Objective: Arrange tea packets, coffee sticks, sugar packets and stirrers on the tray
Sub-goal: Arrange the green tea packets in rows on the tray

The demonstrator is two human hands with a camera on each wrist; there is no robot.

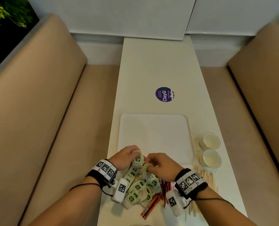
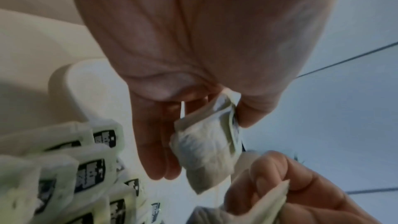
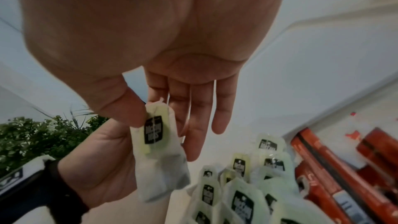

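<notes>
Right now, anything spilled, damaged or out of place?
Nothing spilled or damaged. The white rectangular tray is bare; green-tagged tea bags and red coffee sticks lie in a loose heap. Each hand pinches one bag.

Head view: your camera looks forward and down along the tabletop [image 1: 155,70] from above, benches on both sides, tray [image 1: 155,128] mid-frame, both hands low in frame.

Left wrist view: looks along your left hand [image 2: 193,40] from beneath the palm, very near; your right hand [image 2: 290,193] enters at lower right.

Right wrist view: looks along your right palm, equally near; your left hand shows at lower left.

Shared: all three views take in the tea bags [image 1: 138,185] pile and the two hands meeting above it.
</notes>
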